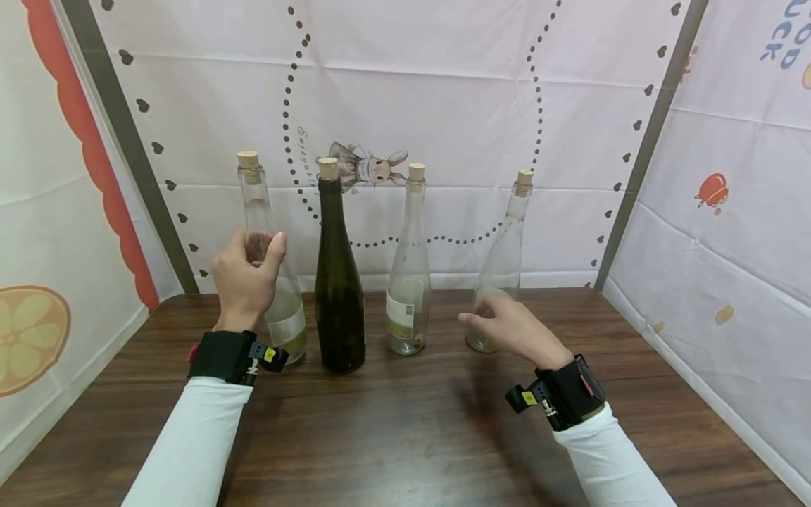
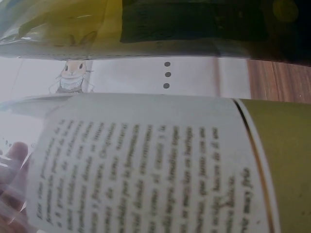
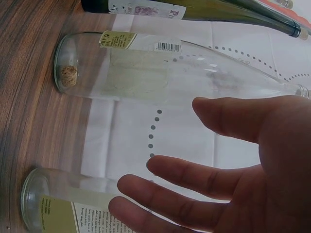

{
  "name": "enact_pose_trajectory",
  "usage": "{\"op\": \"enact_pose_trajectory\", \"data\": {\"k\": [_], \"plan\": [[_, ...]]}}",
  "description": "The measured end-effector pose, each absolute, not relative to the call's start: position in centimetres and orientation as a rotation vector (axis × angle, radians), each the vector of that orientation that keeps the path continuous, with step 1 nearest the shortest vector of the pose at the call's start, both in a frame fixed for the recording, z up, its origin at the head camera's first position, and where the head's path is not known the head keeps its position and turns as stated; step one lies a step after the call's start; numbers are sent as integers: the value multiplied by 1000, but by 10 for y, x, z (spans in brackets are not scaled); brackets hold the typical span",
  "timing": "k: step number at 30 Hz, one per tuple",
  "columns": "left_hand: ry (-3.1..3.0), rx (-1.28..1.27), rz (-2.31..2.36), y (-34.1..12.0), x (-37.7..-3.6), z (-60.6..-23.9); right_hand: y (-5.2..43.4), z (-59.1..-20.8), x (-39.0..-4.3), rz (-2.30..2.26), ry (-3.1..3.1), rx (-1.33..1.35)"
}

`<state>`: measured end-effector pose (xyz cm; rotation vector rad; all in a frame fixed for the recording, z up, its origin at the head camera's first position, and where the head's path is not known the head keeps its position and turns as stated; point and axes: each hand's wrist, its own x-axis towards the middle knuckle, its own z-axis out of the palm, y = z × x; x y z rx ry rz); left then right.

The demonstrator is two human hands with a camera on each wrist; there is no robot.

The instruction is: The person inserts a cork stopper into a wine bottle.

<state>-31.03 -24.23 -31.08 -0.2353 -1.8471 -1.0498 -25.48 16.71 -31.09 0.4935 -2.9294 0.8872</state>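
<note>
Around the upper part of the leftmost clear glass bottle (image 1: 286,317) my left hand (image 1: 248,274) curls its fingers and thumb; a cork tops this bottle. Its printed white label (image 2: 146,160) fills much of the left wrist view, with fingertips (image 2: 18,151) seen through the glass. My right hand (image 1: 516,331), fingers spread and loosely bent, is in front of the rightmost clear bottle (image 1: 503,253), covering part of its lower body. In the right wrist view no bottle lies between the thumb (image 3: 228,114) and fingers.
Between the hands stand a dark green bottle (image 1: 338,303) and another clear bottle (image 1: 408,282), both corked. A loose cork (image 3: 69,75) lies inside that clear bottle. All are on a brown wooden table (image 1: 393,436), with printed cloth walls (image 1: 418,91) behind and at the sides.
</note>
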Motion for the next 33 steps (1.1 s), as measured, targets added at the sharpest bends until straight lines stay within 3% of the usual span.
{"op": "enact_pose_trajectory", "data": {"k": [33], "plan": [[-1867,-239,-1070,-239,-320,-326,168,-310,-254,873,-2939,480]]}}
